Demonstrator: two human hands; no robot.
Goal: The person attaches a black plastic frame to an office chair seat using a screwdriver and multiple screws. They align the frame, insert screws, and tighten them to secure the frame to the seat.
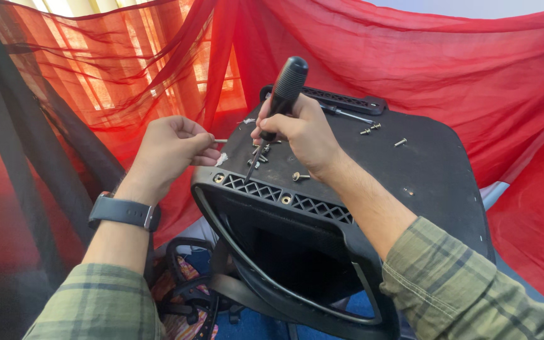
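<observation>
Right hand (303, 132) is clamped around a black-handled screwdriver (283, 94). Its long axis is steeply tilted: handle butt up and to the right, shaft running down-left, tip landing among a cluster of loose screws (259, 157) on the flat black plastic chair part (423, 170). Tip contact point is too small to make out.

Left hand (171, 148) is closed, fingertips pinching a small screw (220, 140) that pokes out horizontally toward the right hand. The hands are apart, left one just off the panel's left edge. A black smartwatch (124, 212) sits on the left wrist; both sleeves are green plaid.

On the panel: one brass-headed screw (300, 177) just below the right hand, three more screws (379, 132) farther back right, and a second screwdriver (344, 113) lying flat near the far edge, shaft pointing right. The near edge has a lattice vent strip (284, 198) with two round holes.

A red cloth (448, 56) is draped behind and around everything.
</observation>
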